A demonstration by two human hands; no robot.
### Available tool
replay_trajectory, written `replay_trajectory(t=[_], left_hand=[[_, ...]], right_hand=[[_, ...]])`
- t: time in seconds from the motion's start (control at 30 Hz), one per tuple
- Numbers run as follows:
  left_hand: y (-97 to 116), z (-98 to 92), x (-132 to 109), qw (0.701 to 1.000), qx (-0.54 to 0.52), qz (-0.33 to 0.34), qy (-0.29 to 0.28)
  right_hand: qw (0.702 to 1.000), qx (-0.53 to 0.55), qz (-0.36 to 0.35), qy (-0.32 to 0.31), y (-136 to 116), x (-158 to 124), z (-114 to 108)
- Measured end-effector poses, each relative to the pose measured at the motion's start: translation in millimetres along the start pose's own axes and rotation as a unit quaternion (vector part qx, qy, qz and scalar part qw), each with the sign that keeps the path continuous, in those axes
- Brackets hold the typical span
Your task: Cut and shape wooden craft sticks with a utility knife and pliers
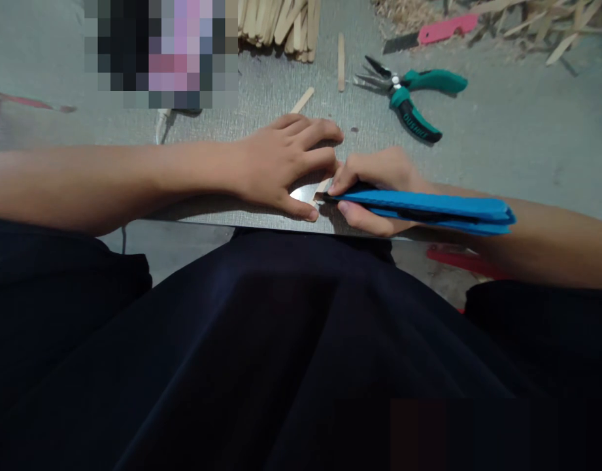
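My left hand (293, 160) lies palm down near the table's front edge, its fingers spread over a wooden stick (304, 99) whose far end sticks out beyond the knuckles. The near end of a stick shows between my two hands. My right hand (374, 186) is closed on a blue utility knife (428, 206), gripping it close to its dark tip. That tip touches or nearly touches the stick beside my left thumb. The knife's long body points right, across my right wrist.
Green-handled pliers (418, 82) lie beyond my right hand, left of them a loose stick (341, 62). Farther back are a pile of sticks (281, 26), a pink-handled blade (448, 29) and wood shavings (408, 16). A white cable (162, 124) lies behind my left forearm.
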State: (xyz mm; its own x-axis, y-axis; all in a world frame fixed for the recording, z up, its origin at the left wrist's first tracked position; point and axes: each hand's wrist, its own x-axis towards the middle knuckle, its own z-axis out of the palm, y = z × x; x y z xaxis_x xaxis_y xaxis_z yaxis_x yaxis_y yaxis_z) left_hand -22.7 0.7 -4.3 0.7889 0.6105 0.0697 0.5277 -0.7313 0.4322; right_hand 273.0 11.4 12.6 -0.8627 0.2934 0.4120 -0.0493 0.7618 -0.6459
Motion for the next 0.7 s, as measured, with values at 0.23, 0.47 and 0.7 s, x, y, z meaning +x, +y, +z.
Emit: replay_trajectory(t=[0.23, 0.47, 0.7], left_hand=[[3, 0.3, -2, 1.0, 0.012, 0.009, 0.015], [6, -0.2, -2, 1.0, 0.016, -0.006, 0.014], [9, -2.0, 0, 0.999, -0.011, -0.006, 0.032]], right_hand=[[0.998, -0.008, 0.034, -0.043, -3, -5, -3], [0.997, -0.01, 0.063, -0.041, 2, -8, -1], [0.983, -0.022, 0.173, 0.059, 2, -34, -4]])
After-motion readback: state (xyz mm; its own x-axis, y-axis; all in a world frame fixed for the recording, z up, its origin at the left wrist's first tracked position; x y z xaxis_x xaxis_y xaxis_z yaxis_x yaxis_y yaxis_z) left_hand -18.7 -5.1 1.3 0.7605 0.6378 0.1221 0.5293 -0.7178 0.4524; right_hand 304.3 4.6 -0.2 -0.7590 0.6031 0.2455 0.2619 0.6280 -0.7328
